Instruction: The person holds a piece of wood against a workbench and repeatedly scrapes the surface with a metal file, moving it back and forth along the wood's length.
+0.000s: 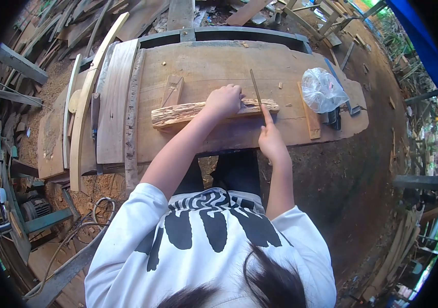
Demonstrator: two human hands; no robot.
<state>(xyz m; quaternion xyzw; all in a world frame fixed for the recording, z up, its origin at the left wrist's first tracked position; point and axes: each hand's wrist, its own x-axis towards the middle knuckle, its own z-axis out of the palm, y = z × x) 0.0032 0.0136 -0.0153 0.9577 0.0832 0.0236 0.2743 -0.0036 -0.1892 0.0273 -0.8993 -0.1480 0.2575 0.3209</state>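
A rough, splintery piece of wood (pixel 178 114) lies across the workbench (pixel 198 66) near its front edge. My left hand (pixel 225 100) rests on top of it, fingers curled over and pressing it down. In my right hand (pixel 271 137) is a thin, dark, long tool (pixel 255 87), a file or blade, its far end pointing away over the bench. The tool crosses the wood near its right end, and my index finger stretches along it. The handle is hidden in my right hand. Under the rough piece, a small flat board (pixel 172 90) sticks out behind.
Right on the bench are a clear plastic bag (pixel 323 91), a light wooden strip (pixel 309 115) and a blue metal square (pixel 336 77). Long planks (pixel 116 102) and a curved strip (pixel 86 110) lie at the left. Scrap wood surrounds the bench.
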